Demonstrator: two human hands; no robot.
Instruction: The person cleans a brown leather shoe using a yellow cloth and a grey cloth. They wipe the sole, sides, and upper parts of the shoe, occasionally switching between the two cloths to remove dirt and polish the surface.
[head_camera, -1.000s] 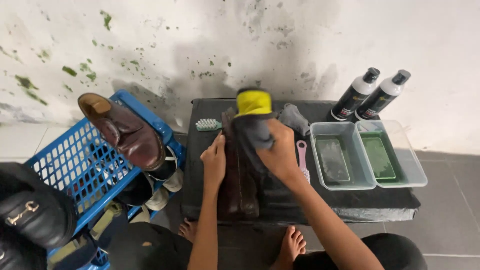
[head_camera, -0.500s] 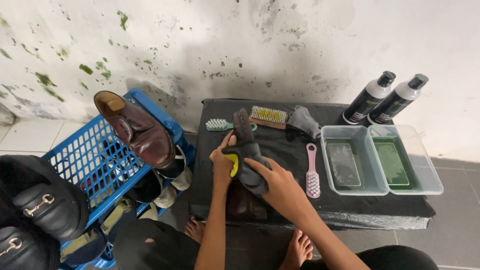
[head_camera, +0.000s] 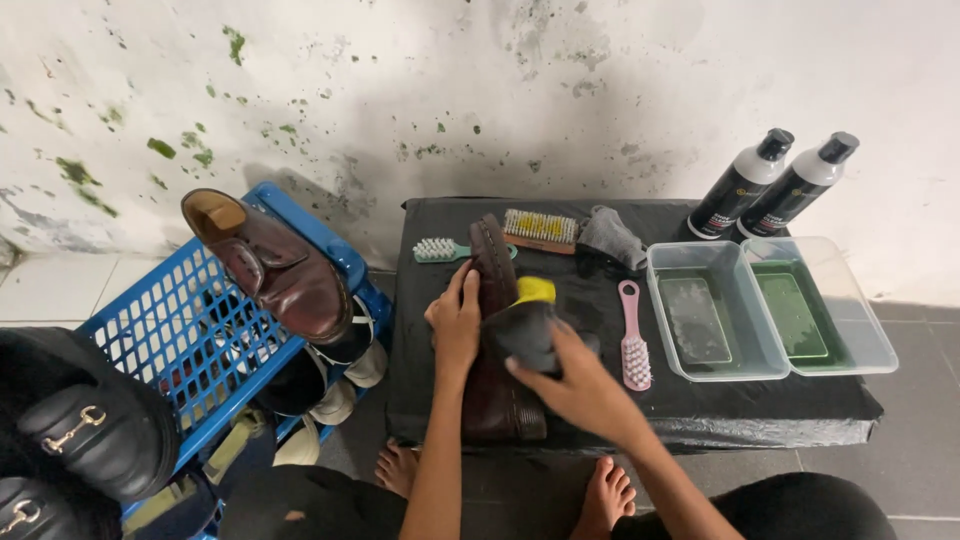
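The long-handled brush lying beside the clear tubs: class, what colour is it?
Pink, with pale bristles. The brush shows in the head view, on the black table.

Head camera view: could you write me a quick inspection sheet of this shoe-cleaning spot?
Surface: low table under black cover.
Job's things: brown leather shoe lying on it; dark cloth over yellow sponge.
Clutter: green brush, wooden brush, pink brush, grey rag, two clear tubs, two bottles.
Hands: left hand steadies the shoe; right hand presses the cloth.
Cables: nothing seen.
Surroundings: blue basket of shoes, stained wall.
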